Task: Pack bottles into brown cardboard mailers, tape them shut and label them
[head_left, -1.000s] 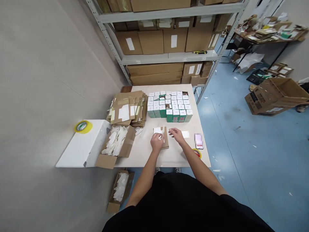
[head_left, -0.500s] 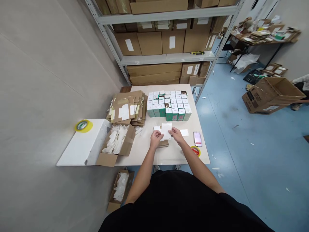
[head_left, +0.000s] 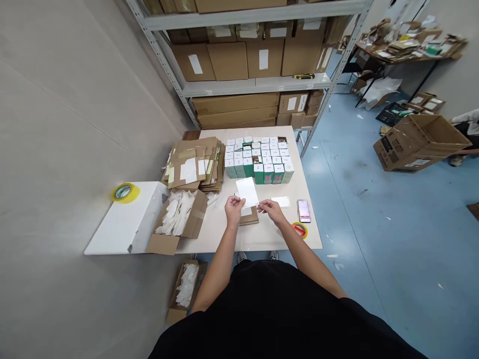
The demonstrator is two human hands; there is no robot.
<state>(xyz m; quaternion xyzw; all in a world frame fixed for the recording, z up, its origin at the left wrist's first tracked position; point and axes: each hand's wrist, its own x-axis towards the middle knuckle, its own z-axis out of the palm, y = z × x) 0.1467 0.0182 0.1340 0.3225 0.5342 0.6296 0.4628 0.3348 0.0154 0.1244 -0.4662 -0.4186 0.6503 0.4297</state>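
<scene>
Left hand (head_left: 233,211) pinches a white rectangular paper sheet (head_left: 246,191); right hand (head_left: 273,209) sits at its near corner, grip unclear. Light edge pressure should prevent creasing.

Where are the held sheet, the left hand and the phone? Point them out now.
Sheet (head_left: 246,191), head view: middle of its white face.
Left hand (head_left: 234,209), head view: middle of the hand.
Phone (head_left: 304,211), head view: middle of its screen.
</scene>
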